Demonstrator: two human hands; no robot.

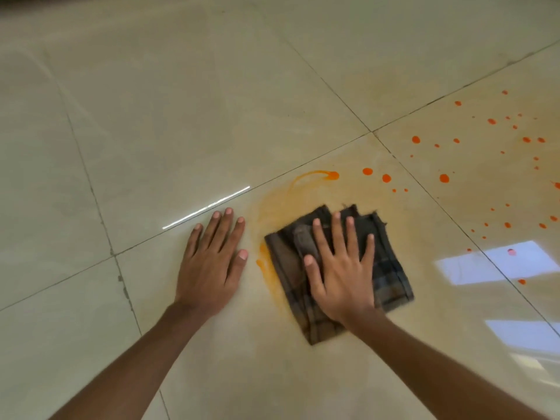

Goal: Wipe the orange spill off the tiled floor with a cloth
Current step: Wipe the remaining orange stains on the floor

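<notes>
A folded dark checked cloth [391, 268] lies flat on the beige tiled floor [181, 122]. My right hand [342, 268] presses down on it with the fingers spread. My left hand [212, 262] rests flat on the bare tile just left of the cloth, palm down, holding nothing. An orange smear [269, 268] curves along the cloth's left edge and arcs up to a wet blob [332, 175]. Several orange drops [444, 178] are scattered over the tiles to the right of the cloth.
Dark grout lines [333, 86] cross the floor between large glossy tiles. Bright window reflections [485, 265] lie on the tile at the right. A thin white light streak [206, 207] shows above my left hand.
</notes>
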